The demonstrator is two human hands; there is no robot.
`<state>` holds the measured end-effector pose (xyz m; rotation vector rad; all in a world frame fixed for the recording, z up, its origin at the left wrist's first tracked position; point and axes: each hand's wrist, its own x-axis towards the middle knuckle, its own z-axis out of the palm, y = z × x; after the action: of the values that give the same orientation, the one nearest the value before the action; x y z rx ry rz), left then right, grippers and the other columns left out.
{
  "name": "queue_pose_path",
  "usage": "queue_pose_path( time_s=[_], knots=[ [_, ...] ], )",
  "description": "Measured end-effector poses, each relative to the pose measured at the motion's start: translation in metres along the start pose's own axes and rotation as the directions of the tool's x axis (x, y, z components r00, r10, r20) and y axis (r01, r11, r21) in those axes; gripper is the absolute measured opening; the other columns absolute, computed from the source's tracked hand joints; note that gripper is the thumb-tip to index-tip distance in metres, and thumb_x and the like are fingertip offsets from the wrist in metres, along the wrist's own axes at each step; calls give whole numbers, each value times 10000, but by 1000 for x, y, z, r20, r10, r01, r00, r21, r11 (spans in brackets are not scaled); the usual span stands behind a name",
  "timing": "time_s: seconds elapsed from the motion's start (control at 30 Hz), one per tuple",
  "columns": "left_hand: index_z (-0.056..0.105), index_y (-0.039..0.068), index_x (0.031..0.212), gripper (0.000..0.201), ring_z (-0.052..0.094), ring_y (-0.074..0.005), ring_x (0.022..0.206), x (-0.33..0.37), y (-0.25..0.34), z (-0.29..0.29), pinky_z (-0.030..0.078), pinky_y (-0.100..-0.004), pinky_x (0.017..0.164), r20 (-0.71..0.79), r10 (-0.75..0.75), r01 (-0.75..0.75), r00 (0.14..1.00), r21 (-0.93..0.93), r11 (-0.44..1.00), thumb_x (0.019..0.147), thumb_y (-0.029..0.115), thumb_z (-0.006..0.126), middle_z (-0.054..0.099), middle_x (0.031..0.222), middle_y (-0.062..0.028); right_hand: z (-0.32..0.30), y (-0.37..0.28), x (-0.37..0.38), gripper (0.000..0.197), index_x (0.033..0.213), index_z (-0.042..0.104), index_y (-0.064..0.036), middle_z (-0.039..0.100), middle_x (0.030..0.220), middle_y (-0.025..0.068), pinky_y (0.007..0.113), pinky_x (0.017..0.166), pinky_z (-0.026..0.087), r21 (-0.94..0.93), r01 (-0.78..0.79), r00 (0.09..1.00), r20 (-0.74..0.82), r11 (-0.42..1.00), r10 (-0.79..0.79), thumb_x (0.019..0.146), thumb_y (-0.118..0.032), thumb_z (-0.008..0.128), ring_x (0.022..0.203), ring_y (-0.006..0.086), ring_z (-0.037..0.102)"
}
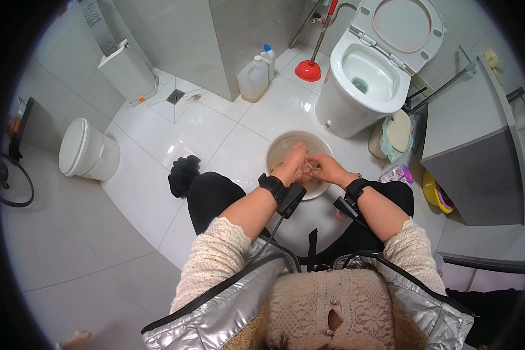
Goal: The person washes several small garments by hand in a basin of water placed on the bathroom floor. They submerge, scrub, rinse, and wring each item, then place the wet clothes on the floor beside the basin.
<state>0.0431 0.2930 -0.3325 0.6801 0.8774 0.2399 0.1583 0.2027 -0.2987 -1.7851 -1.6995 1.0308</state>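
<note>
A round pale basin [317,194] stands on the tiled floor between my knees, with what looks like water in it. My left hand [296,164] reaches into it with its fingers curled. My right hand [328,168] meets it there, fingertips pressed together. Where the two hands touch, a small brownish, wet-looking thing shows between the fingers, too covered to name. Dark straps with small black devices sit on both my wrists, and a cable runs from the left one.
Ahead to the right is a toilet [364,76] with its lid up, beside a red plunger [308,70]. A plastic jug [253,79] stands by the wall corner. A lidded white bucket [93,151] is at left. A grey cabinet [472,169] and yellow basin [430,189] are at right.
</note>
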Motion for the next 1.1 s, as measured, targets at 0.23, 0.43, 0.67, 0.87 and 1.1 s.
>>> queue_pose_path(
  time_s=[0.23, 0.43, 0.67, 0.87, 1.1],
  knots=[
    [448, 153, 1159, 315, 446, -175, 850, 2, -2, 0, 468, -359, 625, -54, 9, -10, 999, -33, 999, 861, 249, 483, 451, 1030, -31, 7, 14, 8, 354, 1028, 580, -49, 559, 938, 138, 325, 726, 468, -66, -88, 996, -16, 994, 87, 700, -127, 687, 801, 235, 574],
    [462, 150, 1129, 281, 441, -166, 821, 4, -1, -1, 467, -353, 617, -11, -13, 13, 1000, -5, 1000, 860, 233, 462, 451, 1000, -36, 3, 8, 7, 360, 1041, 572, -63, 549, 961, 148, 328, 728, 466, -61, -149, 987, 45, 987, 152, 706, -134, 683, 808, 233, 566],
    [452, 165, 1132, 273, 438, -163, 815, 5, -2, -1, 469, -365, 624, 21, -25, 26, 999, -23, 999, 864, 218, 452, 446, 990, -39, 4, 6, 7, 373, 1045, 574, -66, 549, 975, 159, 332, 728, 470, -100, -91, 995, 16, 991, 93, 685, -86, 672, 804, 266, 569],
    [444, 176, 1148, 290, 446, -162, 803, 5, -3, -1, 476, -366, 612, -36, 15, -15, 999, 1, 1000, 862, 221, 457, 458, 974, -38, 11, 17, 8, 359, 1032, 581, -60, 558, 955, 158, 330, 725, 476, -101, -68, 998, -18, 993, 66, 680, -47, 647, 804, 262, 577],
    [411, 87, 1184, 355, 543, -215, 854, 46, -23, -17, 488, -341, 658, 9, 211, -210, 978, 150, 966, 846, 174, 476, 499, 1014, -116, 7, 27, 11, 325, 1025, 593, -64, 548, 1060, 176, 334, 808, 465, -196, -260, 952, 111, 946, 285, 702, -55, 628, 925, 285, 570]
  ],
)
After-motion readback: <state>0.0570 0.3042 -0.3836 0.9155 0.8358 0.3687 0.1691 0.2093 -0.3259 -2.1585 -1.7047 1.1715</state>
